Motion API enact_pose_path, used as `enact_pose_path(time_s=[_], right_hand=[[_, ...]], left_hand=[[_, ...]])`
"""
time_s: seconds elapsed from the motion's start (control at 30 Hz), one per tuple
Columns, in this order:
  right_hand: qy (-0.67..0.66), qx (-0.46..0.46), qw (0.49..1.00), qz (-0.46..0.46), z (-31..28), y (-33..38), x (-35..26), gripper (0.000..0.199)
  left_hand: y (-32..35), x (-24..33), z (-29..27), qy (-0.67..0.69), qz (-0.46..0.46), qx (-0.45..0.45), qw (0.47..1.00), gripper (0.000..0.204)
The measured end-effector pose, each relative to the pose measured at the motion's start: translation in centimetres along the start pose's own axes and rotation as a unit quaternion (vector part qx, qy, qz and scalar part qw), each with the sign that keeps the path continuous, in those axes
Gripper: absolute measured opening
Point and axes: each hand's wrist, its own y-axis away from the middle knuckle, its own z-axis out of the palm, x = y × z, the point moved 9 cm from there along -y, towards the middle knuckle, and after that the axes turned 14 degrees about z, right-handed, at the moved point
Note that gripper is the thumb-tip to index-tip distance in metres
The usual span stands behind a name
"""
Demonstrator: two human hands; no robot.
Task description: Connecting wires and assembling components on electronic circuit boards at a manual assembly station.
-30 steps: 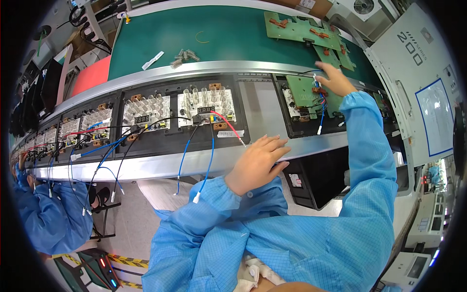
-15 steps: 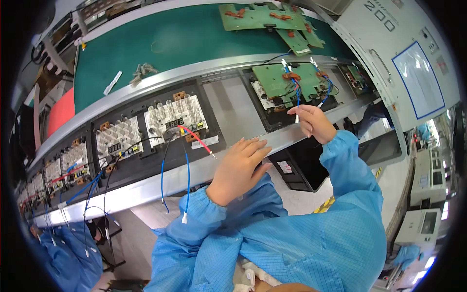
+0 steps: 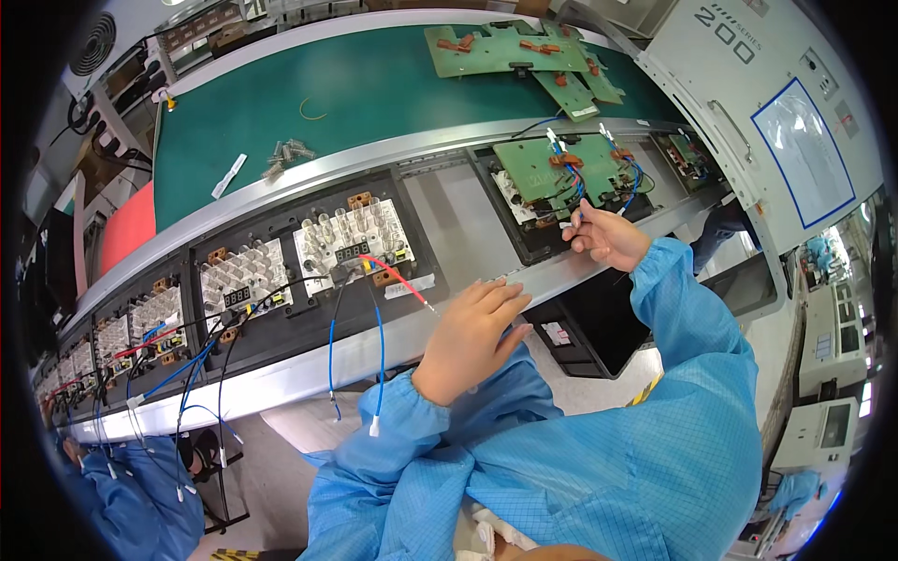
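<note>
My right hand (image 3: pixel 608 239) is at the front edge of a black fixture on the right, its thumb and fingers pinched around a blue wire (image 3: pixel 579 217). This wire runs down from the green circuit board (image 3: pixel 543 172) in that fixture, where blue and red wires are bunched at an orange-brown part. The wire's tip is partly hidden by the fingers. My left hand (image 3: pixel 477 341) is held palm down over the metal rail (image 3: pixel 552 273), fingers stretched out, with nothing in it. Beside its fingertips ends a red wire (image 3: pixel 402 279) from the nearest white display board (image 3: pixel 351 238).
A row of fixtures with white boards (image 3: pixel 245 280) continues left, with loose wires hanging over the rail. Behind lies a green belt (image 3: pixel 365 98) bearing stacked green boards (image 3: pixel 505 54) and small clear parts (image 3: pixel 286 157). A white machine cabinet (image 3: pixel 748 103) stands right. Another person's blue sleeve (image 3: pixel 140 496) shows lower left.
The view has shifted slightly, so the bench appears a little lower and further right. My right fingers have curled closer around the blue wire, whose white end no longer hangs plainly below them.
</note>
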Motion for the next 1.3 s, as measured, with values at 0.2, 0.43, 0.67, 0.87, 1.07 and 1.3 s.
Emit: enact_pose_path(time_s=[0.2,0.43,0.67,0.87,1.07,1.3], right_hand=[[0.02,0.069,0.996,-0.055,-1.3,-1.0,-0.1,0.029],[0.03,0.138,0.988,-0.062,1.3,0.9,0.0,0.024],[0.156,0.26,0.922,-0.242,2.2,5.0,-1.3,0.021],[0.408,0.163,0.834,-0.334,13.3,1.6,-1.2,0.021],[0.661,0.224,0.662,-0.275,14.3,-3.3,-0.3,0.036],[0.75,0.203,0.531,-0.337,11.6,-4.2,-0.5,0.035]], left_hand=[[0.1,0.2,-0.2,-0.004,0.008,0.001,1.0,0.033],[0.3,0.1,-0.2,0.001,0.004,0.002,1.0,0.034],[0.7,-0.2,-0.5,-0.018,-0.028,-0.018,0.999,0.03],[0.9,-0.2,-1.0,-0.012,0.005,0.016,1.0,0.029],[2.1,0.2,-2.9,0.13,0.008,0.109,0.985,0.022],[4.1,2.7,-3.3,0.076,0.05,0.124,0.988,0.011]])
